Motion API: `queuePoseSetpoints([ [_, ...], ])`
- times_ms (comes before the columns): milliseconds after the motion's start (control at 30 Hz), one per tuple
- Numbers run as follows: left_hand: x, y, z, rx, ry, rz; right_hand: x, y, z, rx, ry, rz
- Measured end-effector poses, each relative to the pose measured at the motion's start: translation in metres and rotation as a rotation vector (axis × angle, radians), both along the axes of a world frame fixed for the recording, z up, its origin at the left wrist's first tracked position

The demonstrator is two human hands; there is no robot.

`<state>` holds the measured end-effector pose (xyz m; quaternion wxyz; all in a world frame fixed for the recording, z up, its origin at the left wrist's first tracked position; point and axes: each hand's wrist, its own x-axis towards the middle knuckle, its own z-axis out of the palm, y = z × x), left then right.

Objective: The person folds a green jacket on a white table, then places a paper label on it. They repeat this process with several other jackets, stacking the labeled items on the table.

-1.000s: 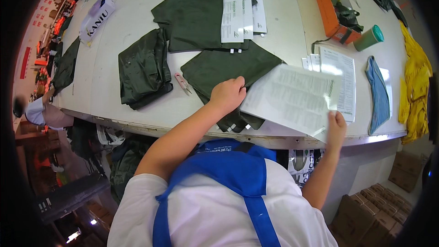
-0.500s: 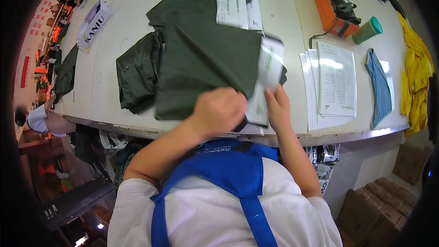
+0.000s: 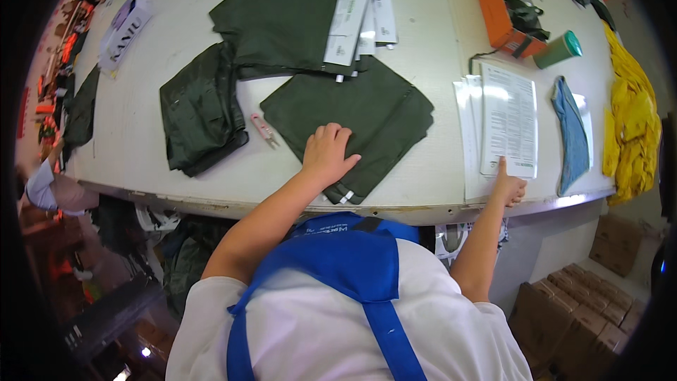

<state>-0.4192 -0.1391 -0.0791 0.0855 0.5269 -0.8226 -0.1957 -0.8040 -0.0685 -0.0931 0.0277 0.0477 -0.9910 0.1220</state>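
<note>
Though earlier leftward, right grip at sheets

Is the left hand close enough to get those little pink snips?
Probably yes. The pink snips lie uncovered on the table, a little left of the left hand, which rests on the dark green cloth. Nothing seems to block the way.

We count one left hand, one right hand, three central dark-green cloth piles, one fanned sheet stack, one pair of snips, one orange box and one green tumbler.
</note>
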Motion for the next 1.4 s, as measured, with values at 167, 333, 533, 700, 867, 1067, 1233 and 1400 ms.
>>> queuePoseSetpoints([
  [167, -0.013, -0.011, -0.008, -0.018, 0.069, -0.055, -0.082, 0.031, -0.05, -0.403, -0.094, 0.138],
  [333, -0.004, -0.012, -0.014, -0.014, 0.049, -0.197, -0.128, 0.06, -0.09, -0.863, -0.269, 0.021],
  [533, -0.02, -0.015, 0.003, 0.045, 0.012, -0.086, -0.11, 0.034, -0.048, -0.495, -0.221, 0.127],
  [700, -0.014, -0.015, -0.009, 0.049, 0.088, -0.038, -0.124, 0.037, -0.062, -0.728, -0.265, -0.021],
  [867, -0.013, -0.014, -0.001, 0.061, 0.054, -0.123, -0.138, 0.051, -0.074, -0.734, -0.157, 0.038],
  [1067, -0.012, -0.005, -0.003, 0.082, 0.167, -0.054, -0.121, 0.057, -0.036, -0.445, 0.104, 0.329],
  [1233, -0.015, -0.008, -0.003, 0.081, 0.121, -0.057, -0.13, 0.062, -0.034, -0.273, 0.346, 0.377],
  [1400, -0.013, -0.01, -0.005, 0.121, 0.137, -0.069, -0.123, 0.055, -0.022, -0.372, 0.189, 0.281],
])
